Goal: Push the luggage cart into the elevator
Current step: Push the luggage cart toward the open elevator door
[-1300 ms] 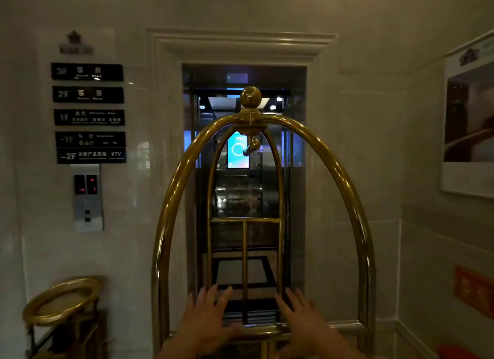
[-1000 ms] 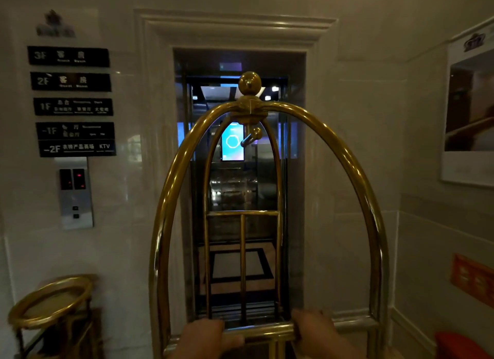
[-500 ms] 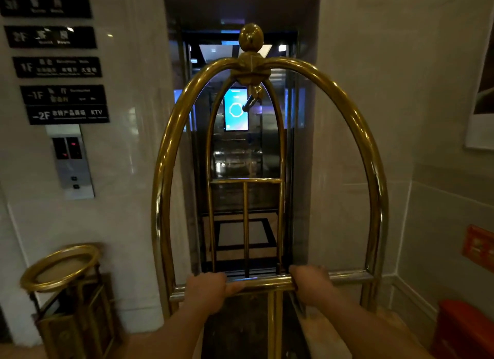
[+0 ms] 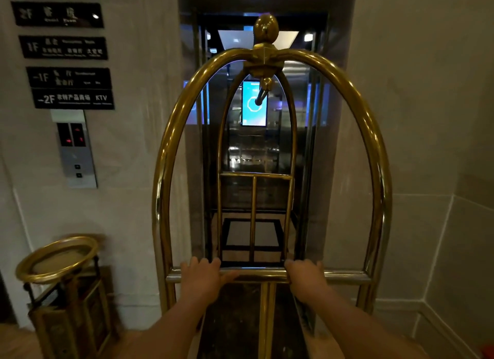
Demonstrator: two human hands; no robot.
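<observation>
A brass luggage cart [image 4: 171,150] with arched hoops and a ball finial stands right in front of me, facing the elevator [image 4: 259,150]. The elevator doors stand open; inside I see a lit blue screen and a tiled floor with a dark square border. My left hand [image 4: 200,277] grips the cart's horizontal handle bar left of its centre post. My right hand [image 4: 306,275] grips the same bar right of the post. The cart's dark deck runs below my arms; its far hoop sits in the doorway. No luggage is visible on it.
A brass-rimmed ash bin [image 4: 62,286] stands against the wall at lower left. The call-button panel [image 4: 76,150] and floor signs [image 4: 70,87] hang left of the door. Marble door jambs flank the cart closely on both sides. A red object [image 4: 487,352] lies at the lower right corner.
My hands went from open above the handle bar to closed around it. The cart and I have moved closer to the elevator, and my view has tilted downward.
</observation>
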